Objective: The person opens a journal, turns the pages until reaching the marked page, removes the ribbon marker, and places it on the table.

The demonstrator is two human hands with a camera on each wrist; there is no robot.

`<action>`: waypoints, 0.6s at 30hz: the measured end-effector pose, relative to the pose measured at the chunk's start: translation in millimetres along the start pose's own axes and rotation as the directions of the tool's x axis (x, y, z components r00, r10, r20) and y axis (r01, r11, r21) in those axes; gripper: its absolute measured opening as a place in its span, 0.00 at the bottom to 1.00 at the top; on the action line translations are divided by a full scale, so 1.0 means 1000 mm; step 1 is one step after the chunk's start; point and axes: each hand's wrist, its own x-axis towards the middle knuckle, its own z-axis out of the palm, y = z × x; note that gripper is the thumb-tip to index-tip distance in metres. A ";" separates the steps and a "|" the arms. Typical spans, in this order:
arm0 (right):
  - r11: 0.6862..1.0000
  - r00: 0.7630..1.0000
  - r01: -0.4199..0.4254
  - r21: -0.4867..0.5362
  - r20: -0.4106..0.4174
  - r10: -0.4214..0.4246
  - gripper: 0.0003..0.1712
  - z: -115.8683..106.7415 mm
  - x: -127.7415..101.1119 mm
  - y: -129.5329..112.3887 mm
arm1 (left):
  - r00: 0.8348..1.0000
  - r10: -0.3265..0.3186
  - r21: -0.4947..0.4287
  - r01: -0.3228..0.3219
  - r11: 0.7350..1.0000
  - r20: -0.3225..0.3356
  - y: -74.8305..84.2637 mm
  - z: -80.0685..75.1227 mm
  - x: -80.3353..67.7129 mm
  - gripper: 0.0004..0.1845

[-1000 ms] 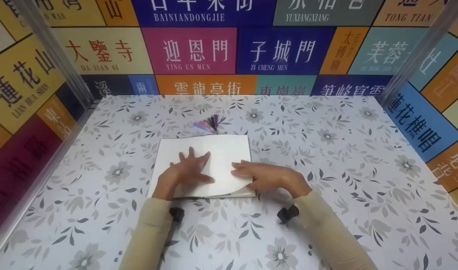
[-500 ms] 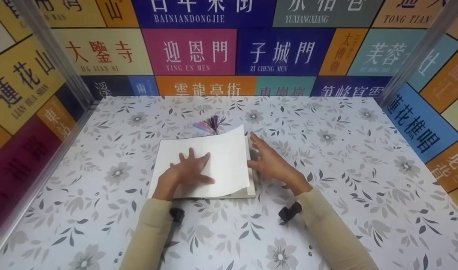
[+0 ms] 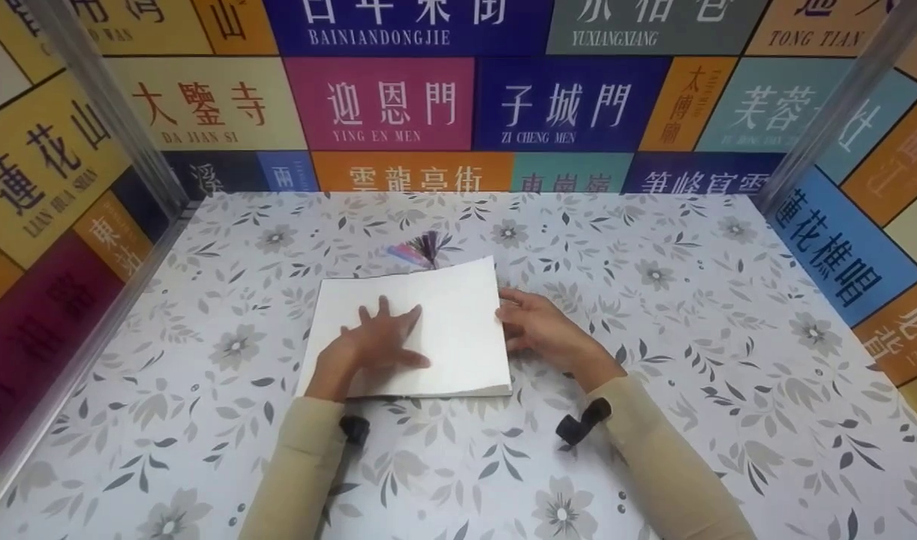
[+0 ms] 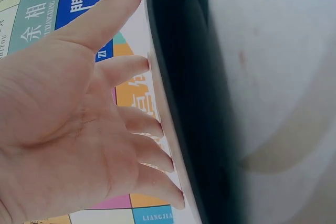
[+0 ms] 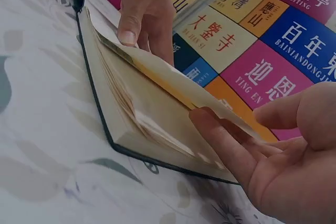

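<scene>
An open notebook (image 3: 458, 352) with blank white pages lies on the floral table (image 3: 653, 360). My left hand (image 3: 387, 322) presses flat on it with fingers spread; the left wrist view shows the straight fingers (image 4: 126, 66) against the page. At the book's right edge my right hand (image 3: 512, 319) holds a lifted page (image 5: 173, 82), with fingers beneath it and the thumb (image 5: 294, 111) above. The right wrist view shows the page stack and dark cover (image 5: 113, 140), with the left hand (image 5: 142, 19) behind them. A purple tassel bookmark (image 3: 426, 246) sticks out from the book's top.
Walls of coloured sign panels (image 3: 383, 101) close in the table at the back and on both sides. Metal posts (image 3: 106, 105) stand at the back corners. The floral surface stretches wide to the left and right of the book.
My right hand left the right page, went to the book's right edge and raised a page high. That page now sits lower. The left hand has not moved.
</scene>
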 end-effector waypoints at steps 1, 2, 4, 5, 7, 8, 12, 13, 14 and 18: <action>1.000 1.000 -0.013 0.023 -0.005 0.014 0.33 0.001 0.000 0.001 | 1.000 0.002 0.002 -0.002 1.000 0.000 0.000 0.000 0.000 0.52; 0.999 1.000 -0.023 0.043 -0.010 0.024 0.33 0.003 0.000 0.002 | 1.000 0.004 0.003 -0.004 1.000 0.000 0.000 0.000 0.000 0.52; 0.996 0.998 -0.049 0.078 -0.035 0.052 0.32 0.006 0.001 0.003 | 1.000 0.009 0.003 -0.009 1.000 0.004 0.000 -0.001 0.000 0.52; 0.994 0.997 -0.056 0.089 -0.047 0.061 0.32 0.008 0.001 0.003 | 1.000 0.012 -0.001 -0.012 1.000 0.008 -0.001 -0.001 -0.001 0.52; 0.993 0.995 -0.067 0.099 -0.067 0.073 0.32 0.010 0.002 0.004 | 1.000 0.020 -0.006 -0.020 1.000 0.013 -0.004 -0.003 -0.004 0.51; 0.992 0.994 -0.070 0.102 -0.076 0.078 0.31 0.011 0.003 0.005 | 0.999 0.034 -0.004 -0.034 0.999 0.012 -0.005 -0.005 -0.005 0.51; 0.990 0.989 -0.083 0.112 -0.111 0.095 0.30 0.013 0.004 0.006 | 0.995 0.095 -0.014 -0.095 0.995 0.022 -0.012 -0.010 -0.010 0.50; 0.989 0.988 -0.084 0.119 -0.119 0.098 0.30 0.013 0.004 0.007 | 0.993 0.113 -0.013 -0.113 0.994 0.024 -0.014 -0.011 -0.010 0.50; 0.989 0.987 -0.083 0.126 -0.124 0.099 0.31 0.013 0.004 0.007 | 0.992 0.124 -0.018 -0.123 0.992 0.027 -0.015 -0.012 -0.011 0.49; 0.986 0.985 -0.077 0.150 -0.142 0.098 0.31 0.012 0.002 0.006 | 0.991 0.128 -0.020 -0.128 0.992 0.034 -0.016 -0.012 -0.012 0.49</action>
